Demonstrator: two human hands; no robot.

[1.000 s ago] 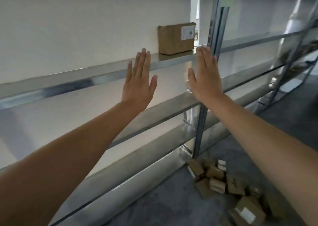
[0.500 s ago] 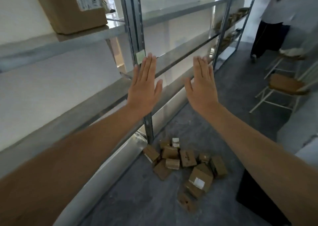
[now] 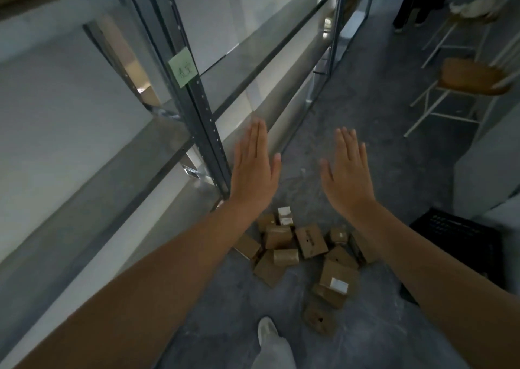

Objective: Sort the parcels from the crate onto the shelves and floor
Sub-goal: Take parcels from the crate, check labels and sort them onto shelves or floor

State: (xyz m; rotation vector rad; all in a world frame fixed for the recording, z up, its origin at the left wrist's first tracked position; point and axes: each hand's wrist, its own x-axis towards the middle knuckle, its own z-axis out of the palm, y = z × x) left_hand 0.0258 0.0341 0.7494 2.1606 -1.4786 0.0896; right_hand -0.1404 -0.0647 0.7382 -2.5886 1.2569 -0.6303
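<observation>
Crate (image 3: 461,245) cut off behind right forearm; parcels (image 3: 306,253) blurred.

The grey concrete floor (image 3: 365,110) runs beneath the left hand (image 3: 253,171) and the right hand (image 3: 349,174). Below and between the wrists, a loose heap of brown cardboard parcels (image 3: 309,242) lies on it, several touching or overlapping. A black crate (image 3: 455,239) stands just right of the right forearm. A white-legged chair (image 3: 472,76) stands well beyond the right hand. Left of the left hand, grey metal shelves (image 3: 157,143) rise in tiers from the floor.
</observation>
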